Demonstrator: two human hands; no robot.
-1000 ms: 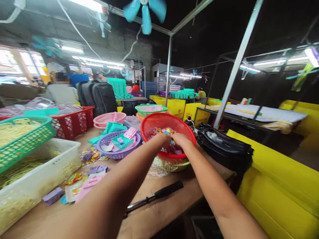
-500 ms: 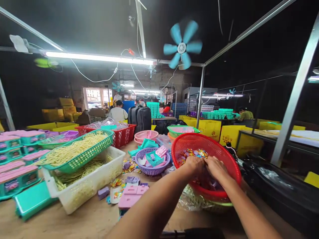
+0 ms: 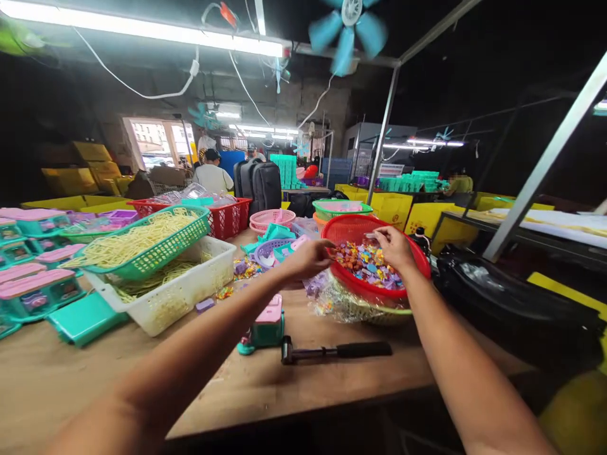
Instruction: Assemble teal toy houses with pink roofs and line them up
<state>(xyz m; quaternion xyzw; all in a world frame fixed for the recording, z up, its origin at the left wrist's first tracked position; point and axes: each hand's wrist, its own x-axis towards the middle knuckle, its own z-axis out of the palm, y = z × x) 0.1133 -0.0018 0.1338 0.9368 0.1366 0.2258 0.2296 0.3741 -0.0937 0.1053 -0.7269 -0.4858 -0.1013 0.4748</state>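
A red mesh basket (image 3: 351, 227) full of small colourful plastic pieces (image 3: 374, 264) stands on a green basket at the right of the table. Over its right side, my right hand (image 3: 397, 251) pinches a small pale piece (image 3: 371, 236). My left hand (image 3: 310, 260) is at the basket's left rim, its fingers curled together; what they hold, if anything, is hidden. Nearer to me stand a pink-and-teal toy case (image 3: 267, 327) and a black-handled hammer (image 3: 363, 349) lying on the wood.
To the left, a teal basket (image 3: 190, 230) of pale yellow strands rests on a white bin (image 3: 183, 297). Several toy cases (image 3: 40, 287) line the far left. A purple basket (image 3: 265, 253) sits behind my left hand. A black bag (image 3: 512, 297) lies at right; people work behind.
Both hands have come up out of the pieces in the red basket and moved apart, the left toward the rim. The basket sits flatter. My view has tilted down, showing the hammer.
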